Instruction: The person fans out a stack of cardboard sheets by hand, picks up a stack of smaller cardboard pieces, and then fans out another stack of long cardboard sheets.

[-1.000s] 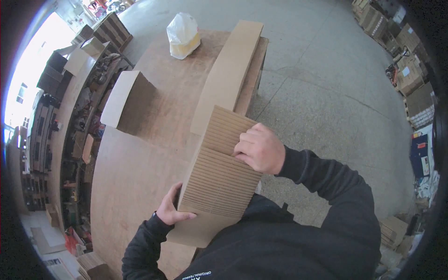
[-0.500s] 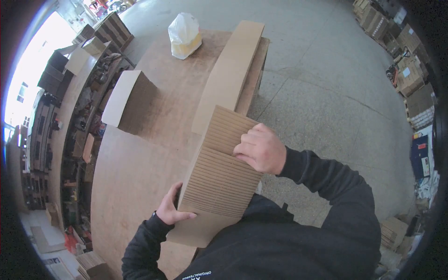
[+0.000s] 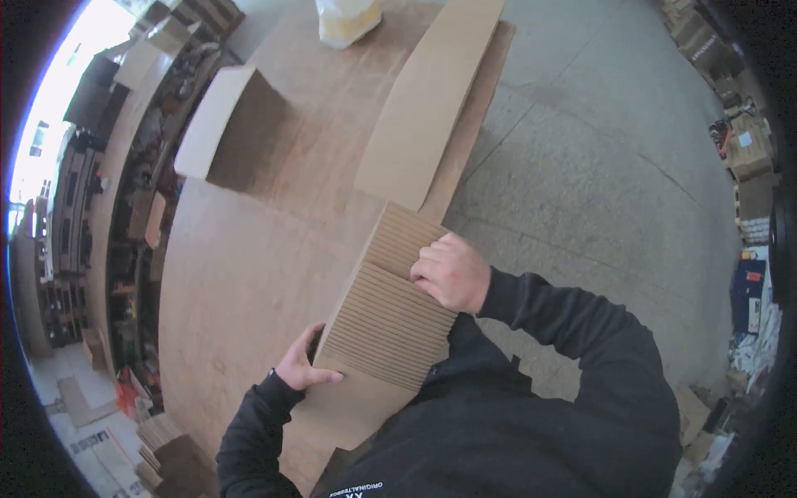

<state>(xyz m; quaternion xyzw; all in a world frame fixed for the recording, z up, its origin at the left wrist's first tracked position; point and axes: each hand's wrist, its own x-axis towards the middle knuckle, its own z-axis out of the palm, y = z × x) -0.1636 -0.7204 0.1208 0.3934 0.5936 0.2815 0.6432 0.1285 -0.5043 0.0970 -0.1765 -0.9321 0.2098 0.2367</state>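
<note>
A thick stack of cardboard sheets [image 3: 386,324] stands against my body at the table's near edge, its many edges facing up in rows. My left hand [image 3: 305,365] wraps the stack's left near corner, thumb lying over the front sheet and fingers out of sight down the side. At the right side of the stack, my right hand [image 3: 452,274] is closed with curled fingers on the sheet edges, beside a dark line that splits the rows. How many sheets it pinches is hidden.
On the wooden table [image 3: 224,282] lie a long flat cardboard panel [image 3: 427,100], a bent cardboard piece [image 3: 216,129] and a white plastic bag [image 3: 347,23] with something yellow inside. A cluttered shelf [image 3: 137,199] runs along the left. Cardboard boxes [image 3: 747,149] line the far right.
The camera view has shifted, so the table items sit higher in it. Both hands keep their hold on the stack, and the right hand has moved slightly along with it.
</note>
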